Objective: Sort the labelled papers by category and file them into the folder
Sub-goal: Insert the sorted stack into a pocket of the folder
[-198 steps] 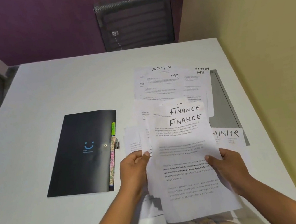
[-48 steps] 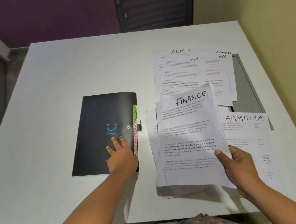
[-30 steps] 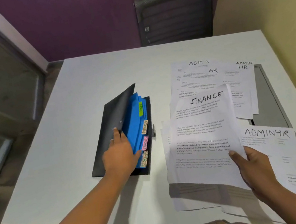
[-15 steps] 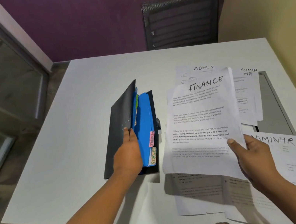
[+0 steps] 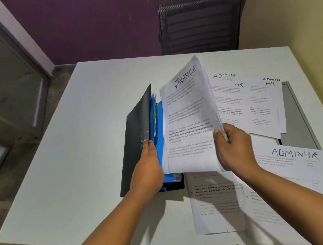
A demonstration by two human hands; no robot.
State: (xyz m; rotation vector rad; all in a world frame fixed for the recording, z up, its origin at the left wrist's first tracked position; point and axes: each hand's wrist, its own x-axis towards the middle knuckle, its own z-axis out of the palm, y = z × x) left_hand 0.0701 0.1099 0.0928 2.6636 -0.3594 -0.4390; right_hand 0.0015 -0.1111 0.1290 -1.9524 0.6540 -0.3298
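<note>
A black folder point(image 5: 137, 138) is held open on the white table point(image 5: 77, 157) by the left hand point(image 5: 147, 173), whose fingers are closed on the edge of the raised front cover. Blue dividers point(image 5: 160, 143) with coloured tabs are exposed inside. A sheaf of papers headed "FINANCE" point(image 5: 189, 118) is pinched at its right edge by the right hand point(image 5: 234, 149), with the thumb on the front and the other fingers curled behind. The sheaf is tilted up off the table, and its left edge is brought against the blue dividers at the folder's open side. Whether that edge is inside a pocket cannot be told.

Further sheets are spread over the right half of the table. Overlapping pages marked "ADMIN" and "HR" point(image 5: 244, 105) are seen beyond the right hand, and more such pages point(image 5: 295, 158) lie nearer. Printed sheets point(image 5: 216, 204) lie under the right forearm at the near edge. A grey panel point(image 5: 296, 122) is partly covered by the far pages, and a black mesh chair point(image 5: 200, 25) is drawn up at the table's far side.
</note>
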